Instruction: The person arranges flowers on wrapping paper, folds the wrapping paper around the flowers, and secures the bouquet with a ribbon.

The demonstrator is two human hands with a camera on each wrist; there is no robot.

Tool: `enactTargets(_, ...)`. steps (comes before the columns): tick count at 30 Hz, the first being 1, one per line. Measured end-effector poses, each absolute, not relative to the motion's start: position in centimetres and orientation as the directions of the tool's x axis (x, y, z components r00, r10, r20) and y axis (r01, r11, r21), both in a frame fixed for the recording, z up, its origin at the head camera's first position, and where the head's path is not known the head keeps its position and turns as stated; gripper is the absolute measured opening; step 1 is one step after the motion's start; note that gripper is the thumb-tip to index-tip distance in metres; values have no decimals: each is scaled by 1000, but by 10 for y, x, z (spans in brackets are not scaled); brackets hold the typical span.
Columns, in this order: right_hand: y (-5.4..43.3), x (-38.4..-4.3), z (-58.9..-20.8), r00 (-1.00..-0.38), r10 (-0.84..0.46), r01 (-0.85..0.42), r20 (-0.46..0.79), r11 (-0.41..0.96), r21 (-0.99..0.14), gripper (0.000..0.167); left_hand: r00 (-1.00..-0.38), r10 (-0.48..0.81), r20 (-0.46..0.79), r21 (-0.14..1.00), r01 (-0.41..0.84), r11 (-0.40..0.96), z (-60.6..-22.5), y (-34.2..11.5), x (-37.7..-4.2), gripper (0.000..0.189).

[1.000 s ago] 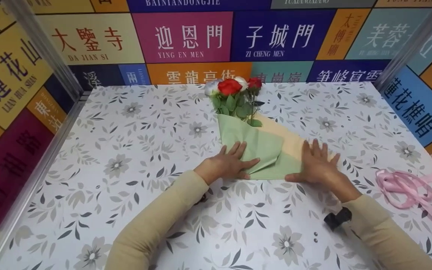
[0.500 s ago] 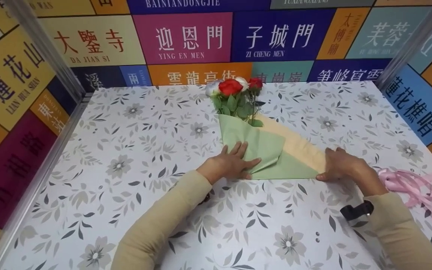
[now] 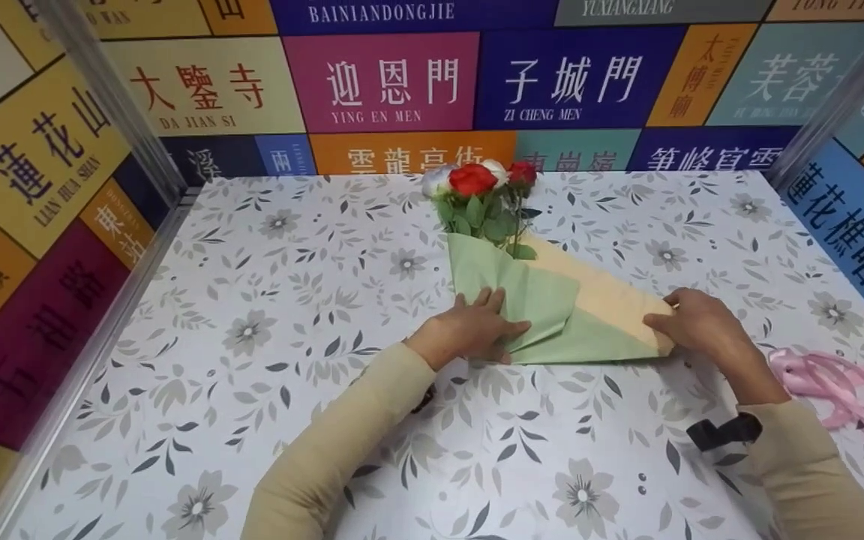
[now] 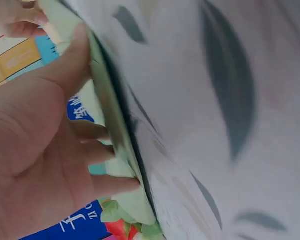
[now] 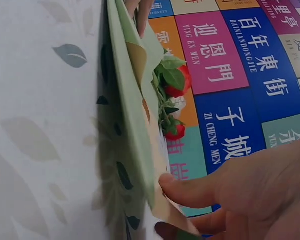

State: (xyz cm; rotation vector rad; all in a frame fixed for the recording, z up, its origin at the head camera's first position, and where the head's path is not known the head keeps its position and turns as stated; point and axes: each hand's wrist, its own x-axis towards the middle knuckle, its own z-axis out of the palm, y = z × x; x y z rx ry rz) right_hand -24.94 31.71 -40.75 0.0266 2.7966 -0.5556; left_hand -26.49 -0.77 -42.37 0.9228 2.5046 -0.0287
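Wrapping paper (image 3: 544,292): on the table (image 3: 177,420), around the flowers' (image 3: 472,180) lower parts.
Left hand (image 3: 469,330): fingers spread, pressing the folded left side, as a second ago.
Right hand (image 3: 702,322): slid outward, now pinching the right corner; that flap seems not yet folded over.
Colouring: creased green at left, peach toward the corner.
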Motion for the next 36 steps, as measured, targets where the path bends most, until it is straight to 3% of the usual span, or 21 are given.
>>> enactTargets(3,317,-249,-404,-972,-1,93,-234,915,-392,65,-677,635,-372,119,644,756,-423,-5,-264,64)
enactTargets(8,307,-249,-394,-986,58,124,-158,884,-451,59,-709,677,-198,110,670,734,-427,-3,-260,41)
enactTargets(13,290,-249,-381,-997,81,66,10,866,-495,49,-742,668,-65,142,655,742,-429,-6,-255,38)
enactTargets(18,266,-246,-366,-978,96,-8,187,871,-491,39,-745,667,-27,202,649,733,-431,-6,-252,32)
enactTargets(26,226,-243,-345,-912,102,-96,397,889,-448,49,-778,628,2,183,618,765,-433,4,-244,50)
enactTargets(31,200,-243,-333,-896,76,-155,437,869,-469,52,-827,561,31,215,554,804,-431,13,-241,60)
enactTargets(36,182,-244,-325,-895,55,-189,443,852,-487,50,-840,537,84,127,543,830,-434,19,-237,56)
